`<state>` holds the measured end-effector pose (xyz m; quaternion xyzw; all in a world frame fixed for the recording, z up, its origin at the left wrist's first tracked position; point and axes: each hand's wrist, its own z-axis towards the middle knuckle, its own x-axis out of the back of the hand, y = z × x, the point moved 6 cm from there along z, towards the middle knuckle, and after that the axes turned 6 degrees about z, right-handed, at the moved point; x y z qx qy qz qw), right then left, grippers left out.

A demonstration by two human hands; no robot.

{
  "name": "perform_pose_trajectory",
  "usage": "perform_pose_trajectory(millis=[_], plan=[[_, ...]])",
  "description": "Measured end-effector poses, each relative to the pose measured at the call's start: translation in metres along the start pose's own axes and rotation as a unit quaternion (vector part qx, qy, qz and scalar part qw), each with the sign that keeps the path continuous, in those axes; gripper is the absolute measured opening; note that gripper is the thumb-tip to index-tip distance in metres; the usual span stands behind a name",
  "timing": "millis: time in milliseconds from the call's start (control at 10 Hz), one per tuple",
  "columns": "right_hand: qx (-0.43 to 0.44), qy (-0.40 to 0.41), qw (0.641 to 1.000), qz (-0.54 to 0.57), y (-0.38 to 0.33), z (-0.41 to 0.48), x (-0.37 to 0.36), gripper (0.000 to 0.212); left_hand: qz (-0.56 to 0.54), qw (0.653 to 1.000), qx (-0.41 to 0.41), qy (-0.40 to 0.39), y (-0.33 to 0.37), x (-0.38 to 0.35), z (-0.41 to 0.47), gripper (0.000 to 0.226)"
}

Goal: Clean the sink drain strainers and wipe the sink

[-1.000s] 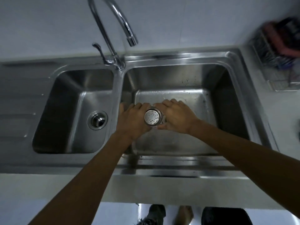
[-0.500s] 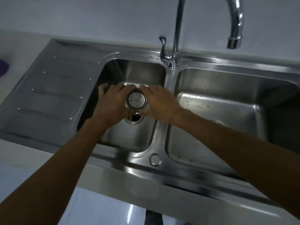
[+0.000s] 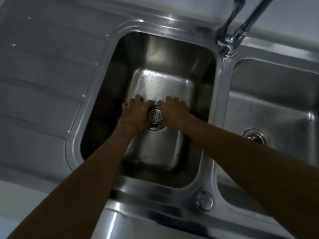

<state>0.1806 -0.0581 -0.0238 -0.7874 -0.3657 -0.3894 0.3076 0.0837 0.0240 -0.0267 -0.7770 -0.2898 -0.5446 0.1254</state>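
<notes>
A round perforated steel drain strainer point(image 3: 155, 115) is gripped between my left hand point(image 3: 136, 114) and my right hand point(image 3: 174, 111), low inside the left sink basin point(image 3: 162, 54), right over its drain opening point(image 3: 156, 128). The holed bottom of the strainer faces up toward me. Both hands wrap its sides, fingers pointing away. In the right sink basin point(image 3: 276, 107), its own drain point(image 3: 255, 135) shows at the right, partly hidden by my right forearm.
The tap point(image 3: 231, 38) rises from the divider between the basins at top right. A ribbed steel draining board point(image 3: 43, 80) lies left of the left basin. A round overflow cap point(image 3: 204, 200) sits on the front rim.
Both hands carried the strainer from the right basin across to the left basin and lowered it down to the left drain. The view shifted left and closer.
</notes>
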Motion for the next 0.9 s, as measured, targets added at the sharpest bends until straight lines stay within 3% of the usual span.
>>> perform_pose_trajectory(millis=[200, 400, 500, 900], plan=[[-0.030, 0.012, 0.999, 0.031, -0.002, 0.014, -0.019, 0.081, 0.003, 1.000, 0.007, -0.026, -0.005, -0.021, 0.012, 0.080], [-0.027, -0.035, 0.997, 0.058, -0.002, 0.013, -0.028, 0.108, -0.013, 0.999, 0.013, -0.034, -0.010, -0.022, 0.013, 0.085], [-0.031, -0.036, 0.998, 0.052, -0.001, 0.014, -0.027, 0.111, -0.015, 0.999, 0.012, -0.039, -0.009, -0.021, 0.015, 0.087], [-0.029, -0.047, 0.995, 0.086, 0.011, -0.006, -0.033, 0.108, 0.021, 0.995, 0.046, -0.086, 0.009, -0.034, -0.012, 0.107]])
